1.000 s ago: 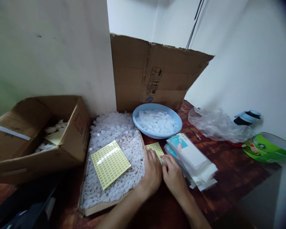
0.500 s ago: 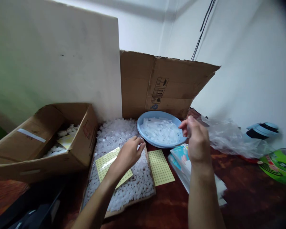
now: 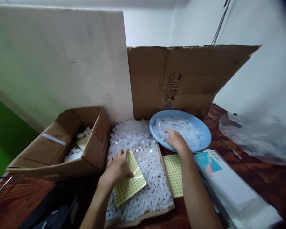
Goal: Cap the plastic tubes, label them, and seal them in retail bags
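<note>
My left hand lies over a yellow sticker sheet, its fingers spread, above a cardboard tray covered with small whitish plastic pieces. At the near rim of the blue basin, my right hand reaches in with bent fingers touching the clear plastic pieces; whether it grips one is too small to tell. A second yellow sheet rests on the table, partly under my right forearm.
An open cardboard box with white pieces stands at the left. Upright cardboard rises behind the basin. White packets lie at the right, with a thin metal tool and clear plastic bags beyond.
My right hand has moved left into the basin. My left hand has come back onto the sticker sheet, which has turned. The camera view has shifted.
</note>
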